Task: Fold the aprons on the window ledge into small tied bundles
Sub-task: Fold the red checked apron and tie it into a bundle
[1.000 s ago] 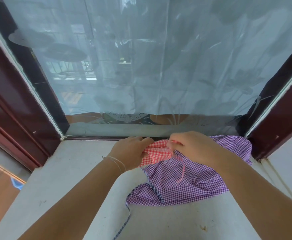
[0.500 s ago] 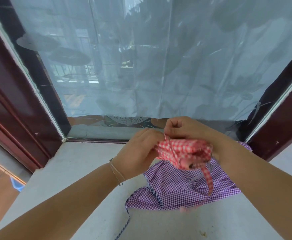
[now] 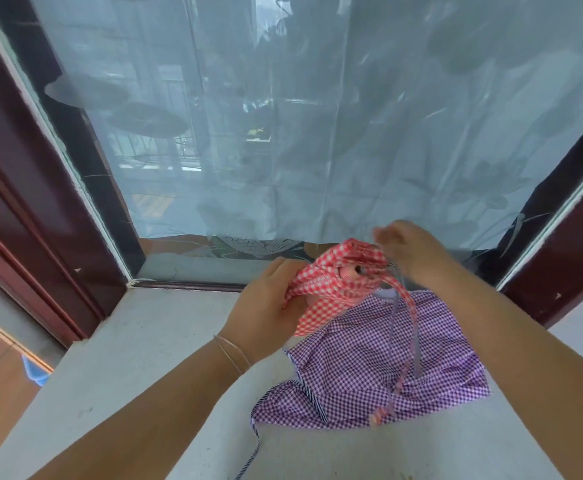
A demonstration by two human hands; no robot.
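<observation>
A red-and-white checked apron (image 3: pixel 338 271) is bunched into a small bundle and held above the grey window ledge (image 3: pixel 137 355). My left hand (image 3: pixel 269 306) grips the bundle from the left and below. My right hand (image 3: pixel 411 251), blurred, is against the bundle's upper right, fingers curled at the red strap (image 3: pixel 409 306) that hangs down from there. Under the bundle a purple-and-white checked apron (image 3: pixel 369 368) lies crumpled on the ledge. Its dark striped tie (image 3: pixel 253 445) trails toward the front edge.
The window pane (image 3: pixel 317 116), covered with a pale film, rises right behind the ledge. Dark red frame posts stand at the left (image 3: pixel 23 202) and right (image 3: pixel 567 258). A blue object (image 3: pixel 35 372) lies on the floor below the ledge's left side.
Both hands have lifted the red apron off the purple one and gathered it into a bundle. The right hand has moved up and back with the strap, which now dangles.
</observation>
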